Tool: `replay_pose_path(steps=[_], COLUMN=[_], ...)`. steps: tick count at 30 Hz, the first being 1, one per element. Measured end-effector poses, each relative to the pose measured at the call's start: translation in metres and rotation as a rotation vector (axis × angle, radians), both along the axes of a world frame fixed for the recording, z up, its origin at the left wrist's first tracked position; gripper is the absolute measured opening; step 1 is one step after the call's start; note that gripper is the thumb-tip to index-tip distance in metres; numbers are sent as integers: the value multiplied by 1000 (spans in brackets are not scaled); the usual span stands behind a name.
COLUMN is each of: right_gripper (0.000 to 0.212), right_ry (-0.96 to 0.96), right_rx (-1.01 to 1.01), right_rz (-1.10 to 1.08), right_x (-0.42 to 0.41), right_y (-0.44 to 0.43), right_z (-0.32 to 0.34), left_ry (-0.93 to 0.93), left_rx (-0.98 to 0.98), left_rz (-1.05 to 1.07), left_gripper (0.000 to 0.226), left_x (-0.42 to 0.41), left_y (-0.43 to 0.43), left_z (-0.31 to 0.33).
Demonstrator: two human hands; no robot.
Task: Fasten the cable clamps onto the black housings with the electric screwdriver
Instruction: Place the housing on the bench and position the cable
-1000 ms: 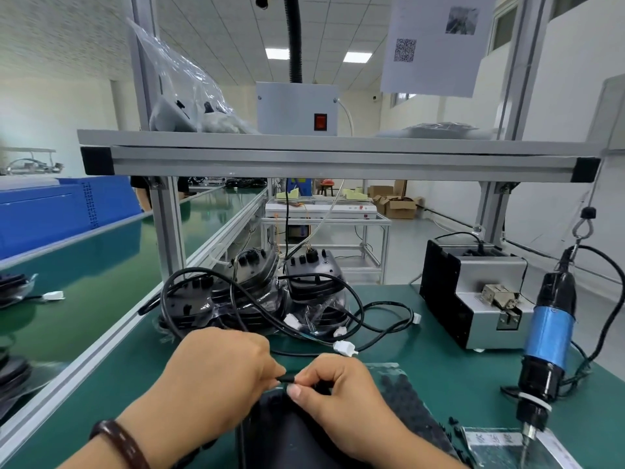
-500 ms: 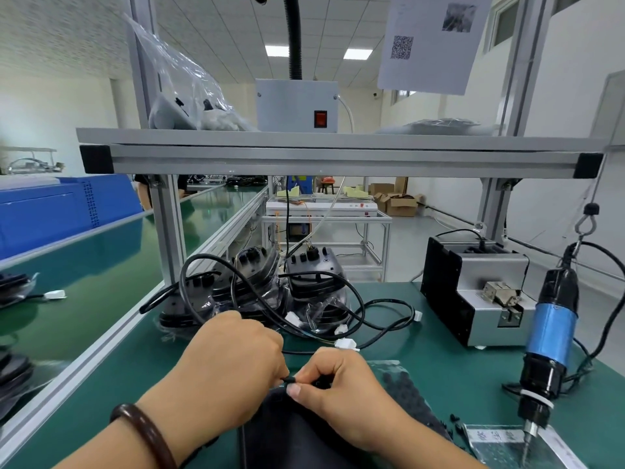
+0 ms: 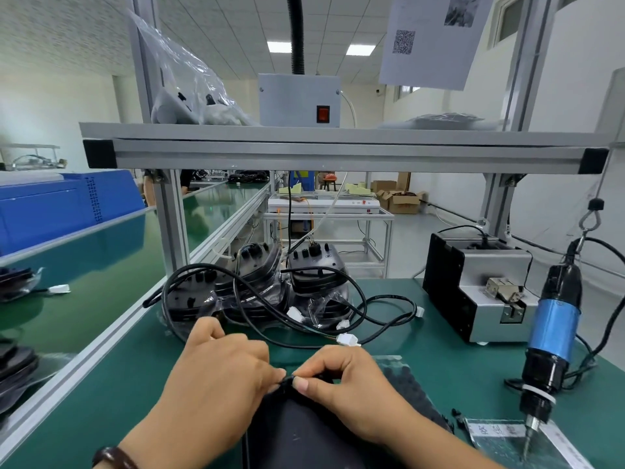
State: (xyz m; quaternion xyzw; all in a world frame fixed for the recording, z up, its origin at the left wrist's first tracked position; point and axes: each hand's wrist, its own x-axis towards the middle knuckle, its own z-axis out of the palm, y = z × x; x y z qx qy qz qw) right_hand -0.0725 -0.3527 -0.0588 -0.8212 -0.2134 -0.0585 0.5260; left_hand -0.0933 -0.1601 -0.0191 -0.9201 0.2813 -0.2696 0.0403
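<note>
A: Where does the electric screwdriver [image 3: 554,333] sit?
B: At the right edge of the frame, blue and black, hanging upright with its bit pointing down.
A: And the rest?
B: One black housing [image 3: 304,438] lies bottom centre; the left hand [image 3: 220,377] and right hand [image 3: 345,380] pinch a small black piece [image 3: 286,380] at its top edge. Bagged housings [image 3: 314,265] are piled mid-frame

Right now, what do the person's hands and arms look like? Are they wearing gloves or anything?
No gloves: the left hand and right hand are bare, and no sleeves show as far as the picture reaches. No rings either. The only thing worn is a dark brown, glossy bracelet around the left wrist. The visible nails look short and unpainted.
</note>
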Motion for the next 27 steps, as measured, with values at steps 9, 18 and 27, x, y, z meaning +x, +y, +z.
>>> replay_pose_path(steps=[9,18,27], right_gripper=[9,6,23], right_ry=[-212,30,72], right_rx=[-183,-344,-879], right_rz=[58,76,33], right_x=[0,21,73], right_y=[0,-4,48], right_z=[2,33,29], left_ry=[165,398,386], left_rx=[-254,-540,-436], left_rz=[-18,-11,-6], left_gripper=[24,32,8], left_x=[-9,-3,-3], left_y=[7,11,14], left_z=[-23,-35,-33])
